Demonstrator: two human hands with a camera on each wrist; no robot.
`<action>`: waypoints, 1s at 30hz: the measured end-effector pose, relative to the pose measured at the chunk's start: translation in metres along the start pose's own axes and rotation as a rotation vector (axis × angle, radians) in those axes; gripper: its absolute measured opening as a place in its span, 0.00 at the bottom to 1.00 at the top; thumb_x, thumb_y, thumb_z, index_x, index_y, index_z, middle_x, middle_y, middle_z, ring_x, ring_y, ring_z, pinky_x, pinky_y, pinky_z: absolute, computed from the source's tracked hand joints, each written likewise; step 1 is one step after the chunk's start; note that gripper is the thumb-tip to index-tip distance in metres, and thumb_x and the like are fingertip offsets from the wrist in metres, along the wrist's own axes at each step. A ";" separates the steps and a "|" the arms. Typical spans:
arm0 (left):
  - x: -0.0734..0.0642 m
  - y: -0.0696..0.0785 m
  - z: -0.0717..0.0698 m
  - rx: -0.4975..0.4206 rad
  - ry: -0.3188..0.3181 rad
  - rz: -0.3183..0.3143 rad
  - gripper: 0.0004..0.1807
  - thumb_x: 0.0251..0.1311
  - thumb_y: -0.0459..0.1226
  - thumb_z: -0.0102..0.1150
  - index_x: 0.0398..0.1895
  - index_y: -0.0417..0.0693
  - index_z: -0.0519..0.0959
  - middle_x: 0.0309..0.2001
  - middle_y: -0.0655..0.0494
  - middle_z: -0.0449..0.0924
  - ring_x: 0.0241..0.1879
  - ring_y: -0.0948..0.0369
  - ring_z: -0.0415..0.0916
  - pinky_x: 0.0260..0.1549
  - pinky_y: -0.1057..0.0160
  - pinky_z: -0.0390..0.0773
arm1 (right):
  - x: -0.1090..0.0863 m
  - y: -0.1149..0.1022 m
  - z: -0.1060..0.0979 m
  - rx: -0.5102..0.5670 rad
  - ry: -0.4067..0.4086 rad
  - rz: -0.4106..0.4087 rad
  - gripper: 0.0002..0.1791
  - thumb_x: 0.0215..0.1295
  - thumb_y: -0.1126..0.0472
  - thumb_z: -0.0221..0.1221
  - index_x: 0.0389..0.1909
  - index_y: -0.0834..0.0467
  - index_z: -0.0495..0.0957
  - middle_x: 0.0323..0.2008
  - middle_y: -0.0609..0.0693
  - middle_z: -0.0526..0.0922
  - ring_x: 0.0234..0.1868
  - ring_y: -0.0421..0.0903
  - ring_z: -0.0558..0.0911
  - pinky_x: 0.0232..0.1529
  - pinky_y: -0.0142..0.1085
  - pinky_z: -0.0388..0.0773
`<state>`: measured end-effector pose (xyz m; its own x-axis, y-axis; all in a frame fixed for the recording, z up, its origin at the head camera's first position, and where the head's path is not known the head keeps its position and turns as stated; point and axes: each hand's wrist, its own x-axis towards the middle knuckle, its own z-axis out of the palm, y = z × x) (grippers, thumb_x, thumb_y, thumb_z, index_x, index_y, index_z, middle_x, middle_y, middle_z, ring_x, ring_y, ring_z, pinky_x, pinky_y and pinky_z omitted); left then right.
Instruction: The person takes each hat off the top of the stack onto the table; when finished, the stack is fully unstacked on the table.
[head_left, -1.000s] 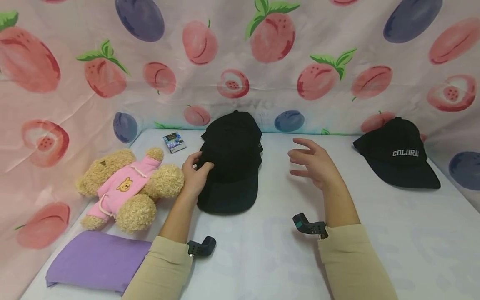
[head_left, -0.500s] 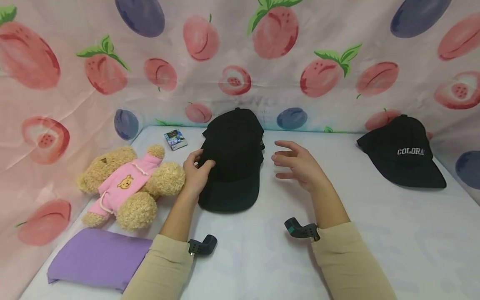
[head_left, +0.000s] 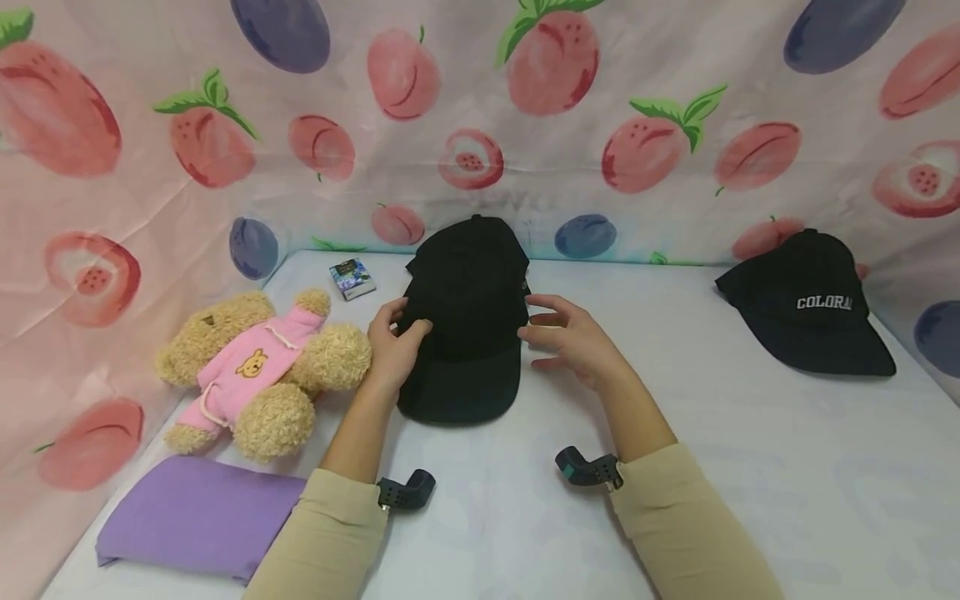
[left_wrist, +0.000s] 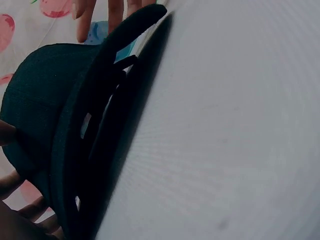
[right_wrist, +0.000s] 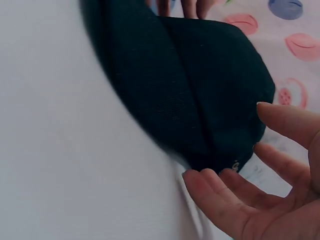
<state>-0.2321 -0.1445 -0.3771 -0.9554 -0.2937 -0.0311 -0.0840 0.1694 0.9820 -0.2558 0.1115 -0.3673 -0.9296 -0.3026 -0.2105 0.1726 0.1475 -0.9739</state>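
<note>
A stack of black caps (head_left: 461,325) lies in the middle of the table in the head view, brims toward me. My left hand (head_left: 393,350) grips the stack's left side, with its thumb on the crown of the top cap (left_wrist: 40,100) and its fingers at the lower edge in the left wrist view. On the other side my right hand (head_left: 573,340) is spread at the stack's right edge, fingers apart. In the right wrist view its fingertips (right_wrist: 197,182) are close to the cap edge; whether they touch cannot be told.
Another black cap (head_left: 813,308) with white lettering lies at the far right. Left of the stack are a teddy bear (head_left: 258,367) in pink clothing, a small boxed item (head_left: 352,279) and a folded purple cloth (head_left: 198,517). A fruit-patterned curtain (head_left: 465,83) hangs behind the white table (head_left: 495,517).
My right hand has moved left, from well apart to the right edge of the cap stack. The left hand stays on the stack's left side. The head view has shifted slightly.
</note>
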 end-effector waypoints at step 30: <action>-0.004 0.005 -0.001 0.025 -0.004 -0.020 0.34 0.65 0.38 0.60 0.75 0.44 0.66 0.72 0.39 0.63 0.66 0.44 0.62 0.68 0.46 0.66 | 0.002 0.008 0.016 -0.137 0.040 -0.094 0.40 0.66 0.65 0.67 0.77 0.46 0.66 0.75 0.59 0.65 0.62 0.60 0.82 0.53 0.47 0.85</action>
<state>-0.2284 -0.1433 -0.3717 -0.9547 -0.2932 -0.0514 -0.1101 0.1874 0.9761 -0.2507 0.0970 -0.3764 -0.9522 -0.2839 -0.1126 0.0405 0.2481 -0.9679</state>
